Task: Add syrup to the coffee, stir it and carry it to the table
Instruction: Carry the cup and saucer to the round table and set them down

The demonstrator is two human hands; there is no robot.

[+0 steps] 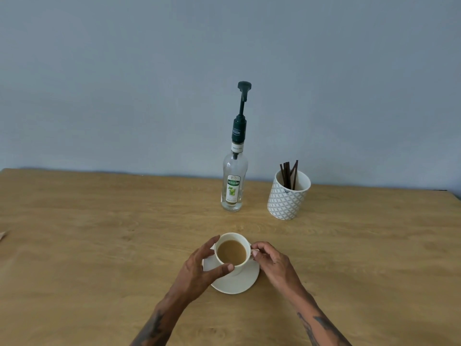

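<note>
A white cup [233,253] of milky coffee stands on a white saucer [237,283] near the front of the wooden table [99,233]. My left hand [199,268] wraps around the cup's left side, thumb on the near rim. My right hand [270,260] pinches the cup's handle on the right. Behind the cup, a clear syrup bottle [234,181] with a tall dark green pump stands upright, its spout pointing left. A patterned white holder [288,196] to the bottle's right holds several dark stir sticks [289,174].
A grey-blue wall rises behind the table's far edge. A small brown scrap [2,236] lies at the table's left edge. Wide bare wood stretches to both sides of the cup.
</note>
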